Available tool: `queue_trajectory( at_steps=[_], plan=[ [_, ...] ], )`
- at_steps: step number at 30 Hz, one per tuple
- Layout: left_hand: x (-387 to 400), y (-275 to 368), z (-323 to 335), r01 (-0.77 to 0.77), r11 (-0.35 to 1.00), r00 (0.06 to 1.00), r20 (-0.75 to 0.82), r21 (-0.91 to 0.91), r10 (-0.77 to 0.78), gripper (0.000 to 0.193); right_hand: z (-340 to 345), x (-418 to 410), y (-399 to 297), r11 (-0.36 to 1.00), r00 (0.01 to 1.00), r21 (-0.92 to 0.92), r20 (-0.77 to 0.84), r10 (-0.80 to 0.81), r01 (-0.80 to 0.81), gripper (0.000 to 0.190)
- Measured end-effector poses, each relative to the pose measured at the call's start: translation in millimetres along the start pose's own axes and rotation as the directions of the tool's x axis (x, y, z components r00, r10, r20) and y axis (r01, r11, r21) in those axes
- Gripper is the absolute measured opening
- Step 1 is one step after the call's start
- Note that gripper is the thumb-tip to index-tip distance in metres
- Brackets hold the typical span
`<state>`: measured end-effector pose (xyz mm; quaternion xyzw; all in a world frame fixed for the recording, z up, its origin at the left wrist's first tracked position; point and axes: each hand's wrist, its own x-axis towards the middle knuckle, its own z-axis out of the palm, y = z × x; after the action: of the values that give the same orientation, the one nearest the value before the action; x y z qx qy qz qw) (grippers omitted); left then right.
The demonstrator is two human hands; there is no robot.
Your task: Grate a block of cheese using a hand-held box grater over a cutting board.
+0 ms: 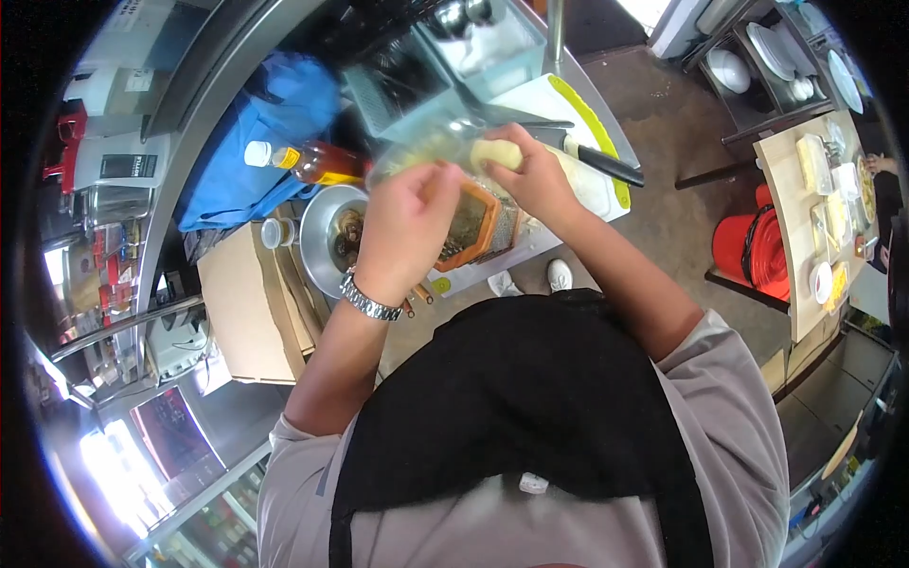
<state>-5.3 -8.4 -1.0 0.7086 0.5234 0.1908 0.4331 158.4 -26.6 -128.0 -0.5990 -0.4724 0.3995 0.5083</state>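
Note:
My right hand (532, 177) holds a pale peeled piece of food (497, 153), possibly potato, above a box grater (505, 226) with an orange rim. Beside it, at the mouth of a clear plastic bag or container (426, 145), is my left hand (412, 224), wearing a metal watch; its fingertips are pinched together, and whether they grip the plastic cannot be told. Under and beyond the hands lies a white cutting board (593, 192) with green edges. A black-handled knife (609, 166) rests on it. Left of my left hand, a metal bowl (319, 245) contains dark brown pieces.
A sauce bottle (330, 163), a small lidded jar (278, 232) and a blue cloth or bag (248, 156) are at the left. Cardboard (245, 305) stands near my left arm. Teal bins (490, 57) are behind. Rightwards are a red bucket (746, 245) and a table (788, 213) with food containers.

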Motion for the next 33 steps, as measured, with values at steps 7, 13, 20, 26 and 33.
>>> queue_trajectory(
  at_steps=[7, 13, 20, 26, 33],
  plan=[
    [-2, 0, -3, 0.040, 0.999, 0.999, 0.018, 0.001, -0.040, 0.033, -21, -6, -73, 0.847, 0.912, -0.388, -0.037, -0.409, 0.364, 0.035],
    [1, -1, -3, 0.027, 0.999, 0.999, 0.022, 0.021, -0.028, 0.031, -16, -10, -64, 0.776, 0.895, -0.521, -0.048, -0.443, 0.356, 0.031],
    [-1, -3, -3, 0.010, 0.996, 0.999, 0.049, -0.093, -0.005, 0.026, -5, -14, -60, 0.799, 0.906, -0.485, -0.029, -0.421, 0.356, 0.024],
    [0, 2, -3, 0.050, 0.994, 0.995, 0.094, -0.094, -0.041, 0.024, -1, -8, -4, 0.936, 0.983, -0.313, -0.036, -0.180, 0.160, 0.023],
    [-2, -4, -4, 0.071, 0.995, 0.994, 0.083, -0.070, -0.065, 0.024, -2, -4, -2, 0.978, 0.980, 0.058, -0.016, -0.199, 0.200, 0.034]
  ],
)
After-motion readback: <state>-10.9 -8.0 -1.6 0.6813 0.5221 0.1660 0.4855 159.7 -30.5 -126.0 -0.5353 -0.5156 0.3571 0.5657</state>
